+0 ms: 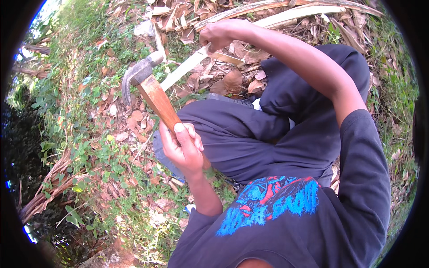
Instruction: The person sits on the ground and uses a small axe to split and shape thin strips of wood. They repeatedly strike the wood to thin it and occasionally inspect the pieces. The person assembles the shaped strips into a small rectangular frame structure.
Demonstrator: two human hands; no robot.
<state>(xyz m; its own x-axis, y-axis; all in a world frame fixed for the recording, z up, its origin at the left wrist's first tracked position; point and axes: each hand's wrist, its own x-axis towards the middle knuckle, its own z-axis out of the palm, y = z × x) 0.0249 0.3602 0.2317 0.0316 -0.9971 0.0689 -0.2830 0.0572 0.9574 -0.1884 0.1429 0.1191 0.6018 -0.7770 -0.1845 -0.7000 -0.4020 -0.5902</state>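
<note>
My left hand (182, 146) is wrapped round the wooden handle of a claw hammer (157, 99), thumb lying along the grip. The hammer tilts up and to the left, its dark curved claw pointing left and its round striking face toward the upper right. Farther off, my right hand (221, 35) is closed on the upper end of a pale flat strip (185, 68) that looks like split wood. That strip slants down to the left, and its lower end meets the hammer's handle in the view; whether they touch I cannot tell.
My crossed legs (250, 134) in dark trousers fill the middle. Long split wood pieces (295, 17) lie at the far side. Dry brown leaves (233, 81) and low green plants (96, 154) cover the ground. Dry stalks (49, 187) lie at the left.
</note>
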